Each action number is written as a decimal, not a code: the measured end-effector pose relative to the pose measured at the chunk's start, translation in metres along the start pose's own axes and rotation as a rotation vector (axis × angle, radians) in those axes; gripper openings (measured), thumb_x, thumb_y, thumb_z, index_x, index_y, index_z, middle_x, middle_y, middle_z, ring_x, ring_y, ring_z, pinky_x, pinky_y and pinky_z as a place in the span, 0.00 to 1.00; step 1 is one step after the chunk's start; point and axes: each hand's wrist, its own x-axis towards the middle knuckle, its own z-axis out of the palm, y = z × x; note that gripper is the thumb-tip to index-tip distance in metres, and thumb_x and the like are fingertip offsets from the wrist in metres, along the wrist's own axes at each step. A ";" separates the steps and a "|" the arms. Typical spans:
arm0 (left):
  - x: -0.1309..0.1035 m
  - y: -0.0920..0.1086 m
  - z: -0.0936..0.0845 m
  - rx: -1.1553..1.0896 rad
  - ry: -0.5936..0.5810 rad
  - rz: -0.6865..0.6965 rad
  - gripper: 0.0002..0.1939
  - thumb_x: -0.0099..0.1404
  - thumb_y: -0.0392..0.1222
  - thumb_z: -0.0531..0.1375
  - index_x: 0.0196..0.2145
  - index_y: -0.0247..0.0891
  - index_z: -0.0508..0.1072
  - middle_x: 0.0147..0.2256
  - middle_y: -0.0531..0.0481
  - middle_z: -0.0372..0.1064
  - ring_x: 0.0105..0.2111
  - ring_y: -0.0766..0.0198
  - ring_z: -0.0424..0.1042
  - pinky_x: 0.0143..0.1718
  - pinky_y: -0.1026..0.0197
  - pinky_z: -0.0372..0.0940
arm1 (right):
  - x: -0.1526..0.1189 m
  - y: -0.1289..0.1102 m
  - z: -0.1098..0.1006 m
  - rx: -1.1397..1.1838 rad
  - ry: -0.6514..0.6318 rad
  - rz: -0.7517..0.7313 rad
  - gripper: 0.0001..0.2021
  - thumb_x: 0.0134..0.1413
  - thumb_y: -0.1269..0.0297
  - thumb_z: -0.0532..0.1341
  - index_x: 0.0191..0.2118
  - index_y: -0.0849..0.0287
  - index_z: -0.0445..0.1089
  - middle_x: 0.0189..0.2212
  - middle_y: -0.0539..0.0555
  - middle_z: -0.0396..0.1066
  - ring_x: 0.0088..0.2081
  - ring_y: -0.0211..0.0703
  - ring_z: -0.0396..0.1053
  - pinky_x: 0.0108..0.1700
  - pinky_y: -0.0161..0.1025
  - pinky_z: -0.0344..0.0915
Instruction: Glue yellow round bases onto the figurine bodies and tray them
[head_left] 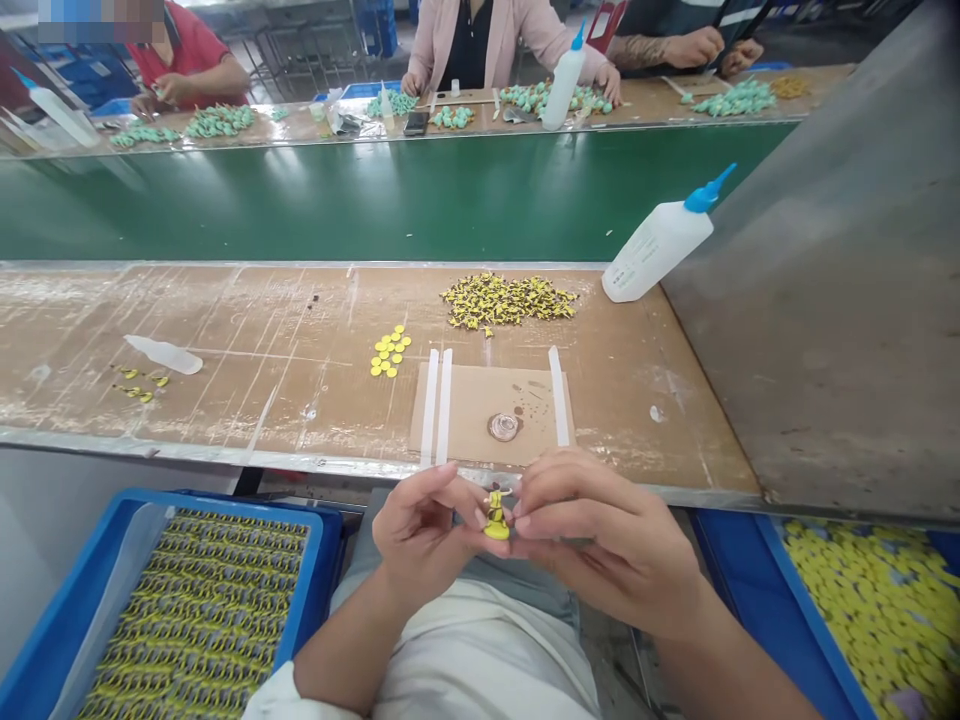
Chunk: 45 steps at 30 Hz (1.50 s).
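Just in front of the bench edge, a small yellow-and-dark figurine (496, 508) stands upright on a round yellow base (496, 532). My left hand (431, 520) pinches it from the left, thumb and fingers near its base. From the other side, the fingertips of my right hand (607, 535) close on the figurine too. Beyond the hands lies a cardboard sheet (472, 400) with white tape strips and a small round dish (504, 427) on it, among brown spots. Loose yellow discs (390, 351) lie left of the sheet, and a pile of yellow-and-dark figurines (508, 302) is behind it.
A white bottle with a blue nozzle (658, 250) stands by a metal panel (817, 260). Blue crates hold rows of figurines (202, 600) at left and yellow discs (877, 600) at right. Across a green belt (300, 200), several people work at turquoise pieces (221, 120).
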 end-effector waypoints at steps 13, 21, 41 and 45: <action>0.006 0.005 -0.005 0.076 -0.050 0.027 0.33 0.59 0.33 0.72 0.61 0.45 0.71 0.26 0.55 0.74 0.28 0.66 0.76 0.36 0.63 0.75 | 0.009 -0.013 -0.008 -0.307 -0.169 -0.058 0.05 0.71 0.74 0.59 0.42 0.60 0.71 0.41 0.57 0.72 0.39 0.43 0.68 0.46 0.42 0.63; -0.002 0.005 -0.011 0.140 -0.115 0.017 0.37 0.62 0.31 0.69 0.66 0.40 0.64 0.30 0.53 0.73 0.30 0.68 0.74 0.39 0.64 0.73 | 0.005 -0.017 -0.005 -0.432 -0.293 -0.036 0.06 0.71 0.77 0.55 0.42 0.62 0.66 0.37 0.56 0.69 0.36 0.43 0.65 0.38 0.39 0.58; 0.000 0.013 -0.016 0.204 -0.248 0.044 0.37 0.64 0.31 0.67 0.68 0.40 0.61 0.29 0.52 0.73 0.31 0.66 0.74 0.38 0.63 0.74 | -0.003 -0.010 -0.005 -0.410 -0.364 -0.088 0.10 0.75 0.74 0.47 0.42 0.59 0.62 0.27 0.47 0.70 0.23 0.37 0.63 0.32 0.37 0.63; 0.001 0.008 -0.017 0.132 -0.202 0.079 0.36 0.65 0.34 0.67 0.67 0.39 0.62 0.28 0.53 0.72 0.29 0.67 0.73 0.36 0.63 0.74 | -0.004 -0.016 -0.005 -0.289 -0.141 0.023 0.06 0.69 0.66 0.64 0.45 0.56 0.66 0.28 0.44 0.73 0.26 0.35 0.70 0.42 0.35 0.69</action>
